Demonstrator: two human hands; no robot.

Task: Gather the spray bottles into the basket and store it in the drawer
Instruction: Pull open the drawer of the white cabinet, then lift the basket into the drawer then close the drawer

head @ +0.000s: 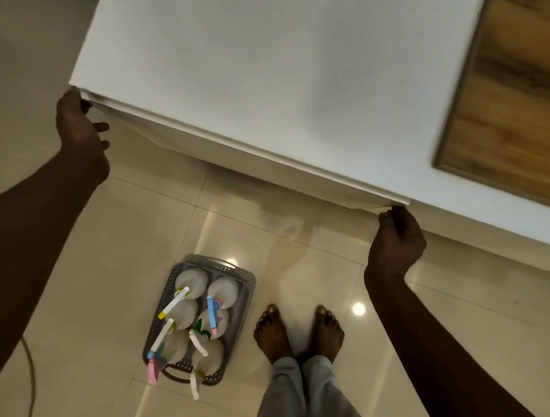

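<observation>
A grey perforated basket (243, 279) stands on the tiled floor, packed with several white spray bottles (192, 281) whose triggers are yellow, blue, green and pink. Above it is the white drawer front (203, 157) under a white countertop. My left hand (79, 134) grips the drawer front's left corner. My right hand (396, 240) curls its fingers under the drawer front's top edge further right. Both hands are well above the basket. The drawer's inside is hidden.
The white countertop (262, 68) fills the upper view, with a wooden panel (506, 91) at its right. My bare feet (298, 332) stand just right of the basket. A thin cable (32, 388) runs along the floor at the left. Glossy tiles (84, 308) reflect ceiling lights.
</observation>
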